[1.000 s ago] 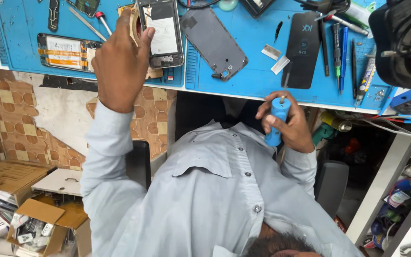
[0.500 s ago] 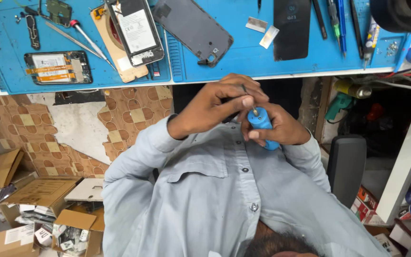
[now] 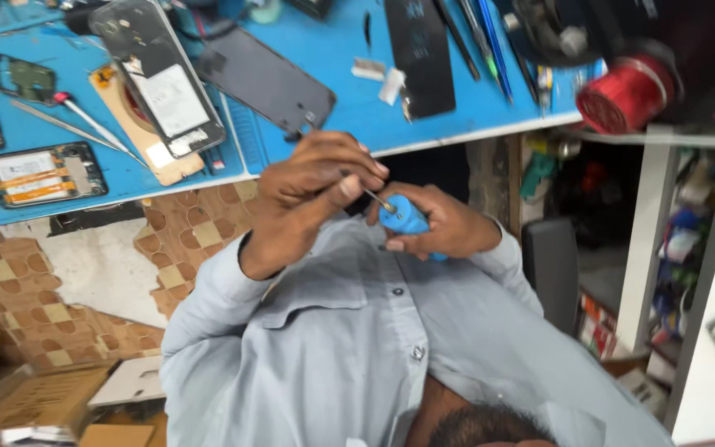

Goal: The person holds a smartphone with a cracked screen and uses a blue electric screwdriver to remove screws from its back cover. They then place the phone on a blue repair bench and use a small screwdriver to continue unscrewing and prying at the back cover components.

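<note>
Desk: I see a blue desk (image 3: 324, 58) carrying an opened phone (image 3: 159, 74), a dark back cover (image 3: 266, 83), a black panel (image 3: 419, 54), a small board with orange strips (image 3: 39, 172) and tweezers (image 3: 72, 131).
Room: patterned brown floor tiles (image 3: 192, 240) below, cardboard boxes (image 3: 35, 401) at lower left, a red spool (image 3: 626, 91) on the right.
Hands: right hand (image 3: 440, 228) is wrapped around a blue screwdriver (image 3: 403, 219); left hand (image 3: 316, 182) pinches its thin metal tip (image 3: 374, 199), just below the desk edge.
Change: a second ago my left hand was up on the opened phone; it has since come down to meet the right.
</note>
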